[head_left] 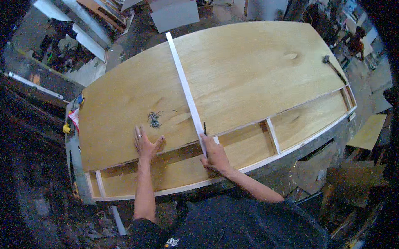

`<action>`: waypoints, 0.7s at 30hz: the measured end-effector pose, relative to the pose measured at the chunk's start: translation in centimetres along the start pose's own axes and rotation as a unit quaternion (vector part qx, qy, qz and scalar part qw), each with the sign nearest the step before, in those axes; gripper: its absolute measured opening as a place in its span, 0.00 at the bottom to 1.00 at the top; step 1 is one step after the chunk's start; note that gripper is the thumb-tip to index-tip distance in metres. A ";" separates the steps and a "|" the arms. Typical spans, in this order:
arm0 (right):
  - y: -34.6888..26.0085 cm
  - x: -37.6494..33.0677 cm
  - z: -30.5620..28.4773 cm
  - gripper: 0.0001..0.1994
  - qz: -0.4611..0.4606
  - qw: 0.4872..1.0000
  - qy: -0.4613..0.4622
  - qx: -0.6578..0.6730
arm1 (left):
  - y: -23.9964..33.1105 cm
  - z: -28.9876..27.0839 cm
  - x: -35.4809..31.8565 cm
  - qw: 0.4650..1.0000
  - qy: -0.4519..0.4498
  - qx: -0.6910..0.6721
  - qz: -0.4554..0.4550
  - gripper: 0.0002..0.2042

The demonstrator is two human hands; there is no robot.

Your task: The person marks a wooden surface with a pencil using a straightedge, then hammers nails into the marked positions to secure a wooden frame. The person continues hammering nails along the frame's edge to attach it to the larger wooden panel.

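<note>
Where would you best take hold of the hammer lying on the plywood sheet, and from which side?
Grip the hammer by its dark handle, near the end closest to the sheet's right edge. It lies flat with the head pointing away toward the far corner, so coming from the right edge of the plywood sheet probably suits best, fingers closing across the slim handle from above.

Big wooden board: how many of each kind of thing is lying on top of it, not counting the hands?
Long white strip: 1
Hammer: 1
Pile of nails: 1
Pencil: 1
Total: 4
</note>
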State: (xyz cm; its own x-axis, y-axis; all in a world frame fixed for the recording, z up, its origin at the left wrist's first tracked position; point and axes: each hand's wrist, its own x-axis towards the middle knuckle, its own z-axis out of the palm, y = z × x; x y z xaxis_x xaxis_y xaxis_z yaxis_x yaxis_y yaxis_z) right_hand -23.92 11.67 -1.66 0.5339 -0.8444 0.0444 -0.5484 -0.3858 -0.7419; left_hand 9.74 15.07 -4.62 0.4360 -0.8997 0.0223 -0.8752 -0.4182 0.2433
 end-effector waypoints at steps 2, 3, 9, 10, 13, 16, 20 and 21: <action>0.5 0.3 0.0 0.41 -0.042 0.989 0.106 0.099 | -0.6 -0.3 2.6 0.999 -0.029 0.042 0.006 0.61; 0.8 0.7 -0.4 0.38 0.087 0.984 0.063 0.143 | -0.4 -0.2 3.9 0.998 -0.018 0.043 0.033 0.60; -2.5 -0.7 0.2 0.34 0.105 0.925 0.174 0.322 | 5.2 1.4 8.0 0.984 -0.063 0.006 0.169 0.48; -3.7 -1.6 0.8 0.34 0.103 0.924 0.182 0.319 | 6.1 1.7 8.0 0.979 -0.051 -0.021 0.196 0.46; -7.4 -4.5 2.5 0.34 0.094 0.911 0.257 0.309 | 8.0 2.6 7.8 0.969 -0.055 -0.055 0.236 0.40; -9.8 -7.6 3.1 0.36 0.087 0.895 0.286 0.330 | 8.8 3.6 8.1 0.958 -0.047 -0.077 0.273 0.34; -10.1 -10.4 2.5 0.34 0.113 0.899 0.286 0.311 | 9.1 4.6 8.3 0.939 -0.023 -0.138 0.314 0.27; -9.8 -10.8 2.4 0.34 0.125 0.902 0.275 0.309 | 9.0 4.5 8.2 0.942 -0.032 -0.142 0.301 0.25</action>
State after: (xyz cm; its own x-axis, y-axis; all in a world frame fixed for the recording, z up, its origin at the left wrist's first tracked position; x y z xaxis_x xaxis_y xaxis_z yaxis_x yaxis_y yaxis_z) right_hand -22.78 25.43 3.56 -0.0511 -0.9984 0.0225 -0.0534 -0.0198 -0.9984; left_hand 4.45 3.37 -6.64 -0.1437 -0.9724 0.1838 -0.8641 0.2138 0.4557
